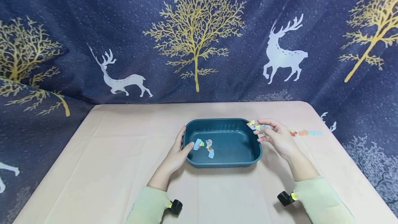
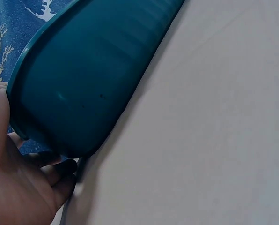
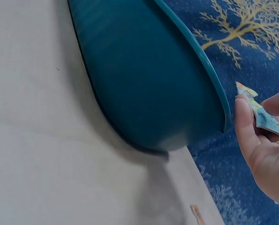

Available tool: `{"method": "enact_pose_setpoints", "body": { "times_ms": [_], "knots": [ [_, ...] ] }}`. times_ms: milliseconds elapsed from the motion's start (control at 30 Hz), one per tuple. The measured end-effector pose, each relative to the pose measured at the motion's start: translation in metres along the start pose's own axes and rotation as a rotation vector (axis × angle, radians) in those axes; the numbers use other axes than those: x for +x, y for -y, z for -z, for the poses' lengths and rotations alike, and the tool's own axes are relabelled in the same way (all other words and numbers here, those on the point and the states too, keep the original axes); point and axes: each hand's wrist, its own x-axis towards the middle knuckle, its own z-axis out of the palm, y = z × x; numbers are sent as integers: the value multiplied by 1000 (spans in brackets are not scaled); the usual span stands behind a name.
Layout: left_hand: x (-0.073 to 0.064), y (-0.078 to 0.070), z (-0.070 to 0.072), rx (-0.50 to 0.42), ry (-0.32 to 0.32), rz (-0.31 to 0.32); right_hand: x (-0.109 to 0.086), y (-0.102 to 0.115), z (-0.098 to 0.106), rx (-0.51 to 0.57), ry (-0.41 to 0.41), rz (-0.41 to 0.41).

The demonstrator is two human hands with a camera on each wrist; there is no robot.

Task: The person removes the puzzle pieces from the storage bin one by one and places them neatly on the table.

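A person's right hand [image 1: 276, 139] pinches a small printed piece [image 1: 252, 125] between thumb and fingers at the far right corner of a dark teal tub [image 1: 234, 149] on a pale-covered table [image 1: 109, 165]. The grip is narrow, closed to little more than the piece itself, whose yellow and orange end juts past the fingertips toward the tub while its light blue end sits back among the fingers. The right wrist view shows a gap between piece and rim (whether it hangs over the tub or just outside, one cannot tell).

At the opposite end, the left hand [image 1: 178, 151] holds the tub, thumb over the rim and fingers about the outer wall. Inside, a blue and yellow piece [image 1: 198, 144] lies just beside that thumb, with a longer red and blue piece [image 1: 209, 149] to its right; both lie well apart from the pinching hand. Beyond the right hand, a row of red, orange and light blue pieces [image 1: 306, 133] lies on the table. Behind hangs a navy cloth [image 1: 130, 27] printed with white deer [image 1: 286, 58] and golden trees [image 1: 196, 37].
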Motion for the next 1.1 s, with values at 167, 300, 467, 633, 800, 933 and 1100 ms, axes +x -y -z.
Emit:
{"method": "enact_pose_setpoints", "body": {
  "times_ms": [167,300,467,633,800,933,1100],
  "knots": [
    [1,-1,0,-1,2,2,-7,-1,11,173,-21,-9],
    [2,0,-1,-2,-1,10,-13,-5,20,266,-36,-13],
    [3,2,-1,-4,3,17,-17,-11,30,309,-36,-17],
    [3,3,-1,-7,6,27,-17,-17,37,325,-20,-58],
    [2,1,0,4,2,34,-15,-21,47,372,10,-95],
    [2,0,0,7,-4,30,-16,-22,56,399,54,-105],
    [3,1,-1,7,0,25,-21,-21,67,376,95,-127]
  ]
}}
